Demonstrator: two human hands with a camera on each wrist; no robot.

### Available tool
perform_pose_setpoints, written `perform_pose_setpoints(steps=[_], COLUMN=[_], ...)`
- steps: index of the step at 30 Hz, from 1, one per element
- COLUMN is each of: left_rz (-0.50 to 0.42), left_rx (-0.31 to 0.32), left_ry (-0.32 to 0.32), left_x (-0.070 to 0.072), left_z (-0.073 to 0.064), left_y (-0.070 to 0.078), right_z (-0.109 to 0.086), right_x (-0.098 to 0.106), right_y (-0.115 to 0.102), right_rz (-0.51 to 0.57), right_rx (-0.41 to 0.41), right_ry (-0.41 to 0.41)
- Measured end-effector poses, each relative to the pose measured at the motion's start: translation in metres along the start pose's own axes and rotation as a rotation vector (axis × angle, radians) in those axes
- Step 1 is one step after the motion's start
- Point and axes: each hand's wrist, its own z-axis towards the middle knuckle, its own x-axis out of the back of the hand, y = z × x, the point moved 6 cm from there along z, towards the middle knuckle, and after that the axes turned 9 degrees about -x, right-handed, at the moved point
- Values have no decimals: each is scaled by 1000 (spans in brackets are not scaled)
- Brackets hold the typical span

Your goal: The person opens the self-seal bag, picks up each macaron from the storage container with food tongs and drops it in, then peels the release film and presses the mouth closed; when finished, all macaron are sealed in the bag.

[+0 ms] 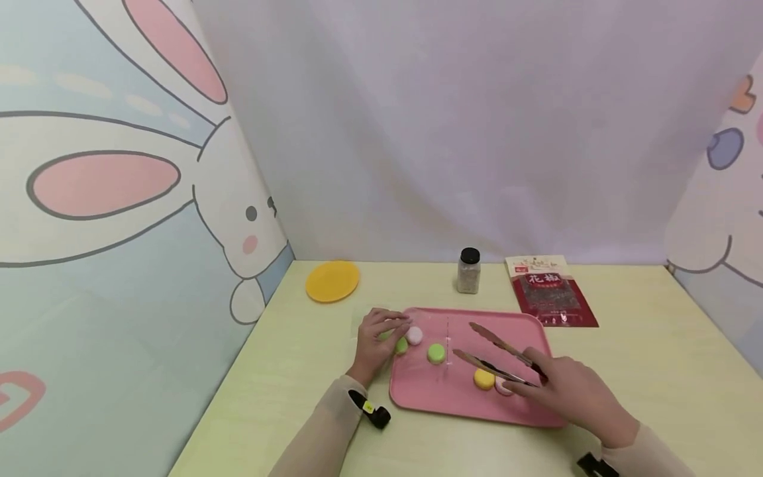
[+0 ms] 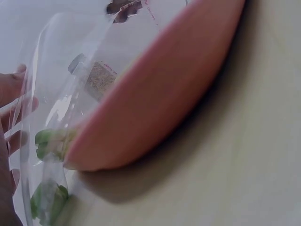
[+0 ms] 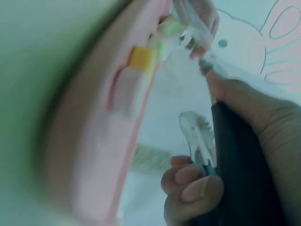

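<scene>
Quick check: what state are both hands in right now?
Left hand: holding a clear plastic bag.
Right hand: holding tongs, tips apart.

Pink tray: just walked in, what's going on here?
A person's right hand holds metal tongs over the pink tray, tips parted with nothing between them. The left hand holds a clear plastic bag at the tray's left end; green pieces show through it. A yellow macaron and a pale pink macaron sit side by side near the right hand. Behind the tray stand a black-lidded jar and a flat red packet.
</scene>
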Motion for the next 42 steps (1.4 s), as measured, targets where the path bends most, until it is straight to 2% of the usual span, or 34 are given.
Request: perform_pose_setpoints(steps=[4,7,13,19,24,29,32,38,42], left_rz=[3,4,7,3,26,27,22,6,17], left_rx=[6,19,45,35,52,62,46,15,23], left_ry=[-12,-28,-23,-31,-41,-61,-57,-49,-54], left_x=[0,0,4,1,2,1,0,-3,-2], left_z=[3,5,8,9,8,0,-4,1,1], left_y=[-1,-2,-7,-7,-8,-9,-8,-4,-3], right_z=[-10,-15,-14,-13,-12,-14,-19,-23,-24], right_x=[2,5,11,15,14,6,3,5,4], right_y=[35,58,85,93,94,99,101,101,102], right_rz=[-45,-57,-115,-154,-159,-160,-156,-174,-173], right_rx=[16,40,26,0,-13,-39,-38,-38,-25], right_ry=[8,-20,-22,-28,-45,-82,-78,-44,-62])
